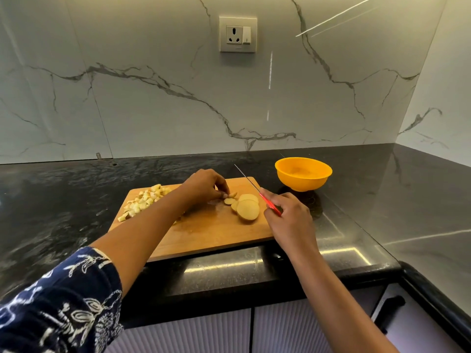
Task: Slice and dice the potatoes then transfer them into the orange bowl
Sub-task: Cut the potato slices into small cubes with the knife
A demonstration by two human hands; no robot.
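Potato slices [248,208], round and pale, fan across the wooden board [204,233].

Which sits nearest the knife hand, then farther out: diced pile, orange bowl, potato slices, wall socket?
1. Potato slices, just left of the right hand.
2. Orange bowl, behind it.
3. Diced pile, board's far left.
4. Wall socket, up the wall.

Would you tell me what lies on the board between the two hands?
In the head view, potato slices lie between the left hand and the right hand, which grips the knife.
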